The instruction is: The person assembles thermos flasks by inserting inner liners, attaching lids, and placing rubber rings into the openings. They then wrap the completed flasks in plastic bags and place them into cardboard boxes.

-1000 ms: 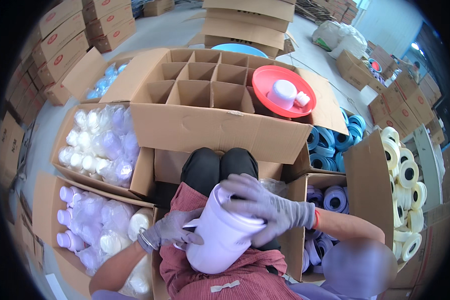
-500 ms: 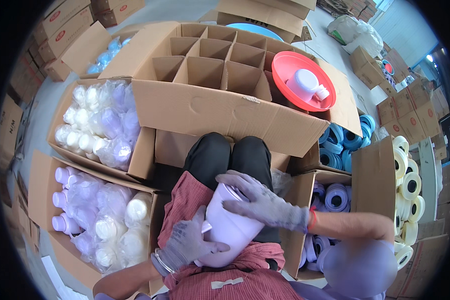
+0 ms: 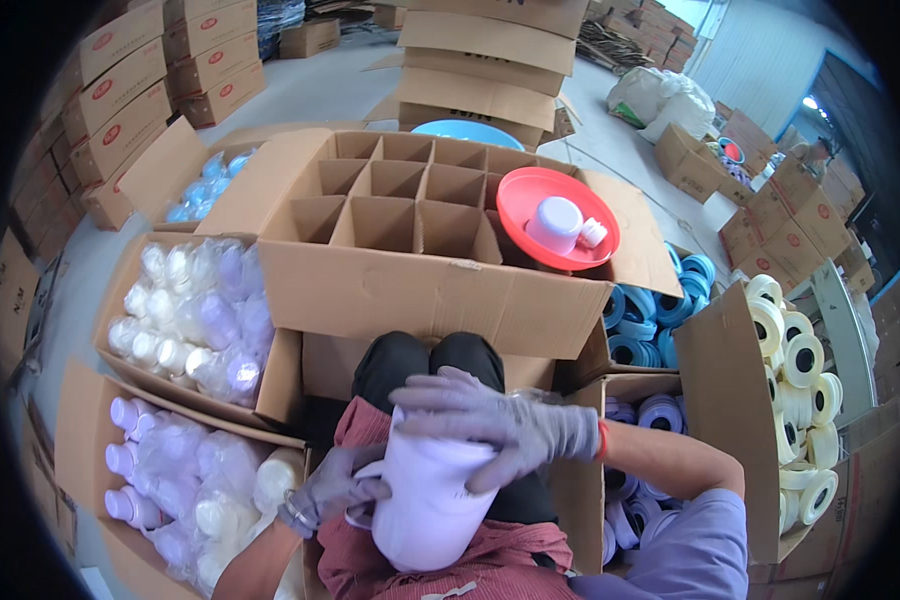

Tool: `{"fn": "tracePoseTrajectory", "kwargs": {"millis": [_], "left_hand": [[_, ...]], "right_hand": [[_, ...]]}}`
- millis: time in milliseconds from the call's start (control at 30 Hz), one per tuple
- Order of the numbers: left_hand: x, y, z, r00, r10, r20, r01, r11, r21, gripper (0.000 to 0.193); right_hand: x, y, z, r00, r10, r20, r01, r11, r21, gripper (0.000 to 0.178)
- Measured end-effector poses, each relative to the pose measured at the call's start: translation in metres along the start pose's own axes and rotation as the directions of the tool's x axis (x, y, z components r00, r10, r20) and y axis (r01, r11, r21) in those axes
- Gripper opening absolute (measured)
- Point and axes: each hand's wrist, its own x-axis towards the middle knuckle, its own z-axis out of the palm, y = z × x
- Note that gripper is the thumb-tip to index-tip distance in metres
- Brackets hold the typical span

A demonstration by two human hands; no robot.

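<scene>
A head-worn fisheye looks steeply down at both hands (image 3: pixel 508 418).

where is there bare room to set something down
Compartments of the divided carton look unfilled left of the red basin, their bottoms hidden. Grey floor shows between the left box stack and the stacked cartons behind. Crowded: bagged pieces left, lavender rings right, and between them the held lavender jug.

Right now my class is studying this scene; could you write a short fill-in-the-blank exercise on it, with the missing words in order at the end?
1. The left hand is at the jug's looped ____.
2. The right hand, like the left, wears a grey ____.
3. In the picture, the red basin sits toward the ____ end of the divided box, not the left.

Missing words: handle; glove; right.
</scene>
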Motion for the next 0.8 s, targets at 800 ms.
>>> {"fn": "tracePoseTrajectory", "kwargs": {"millis": [800], "left_hand": [[0.067,0.036,0.007,0.842,0.451,-0.297,-0.125,-0.372,-0.92,0.035]], "right_hand": [[-0.004,0.045,-0.097,0.657,-0.033,-0.754,-0.332,0.885,-0.328,0.063]]}}
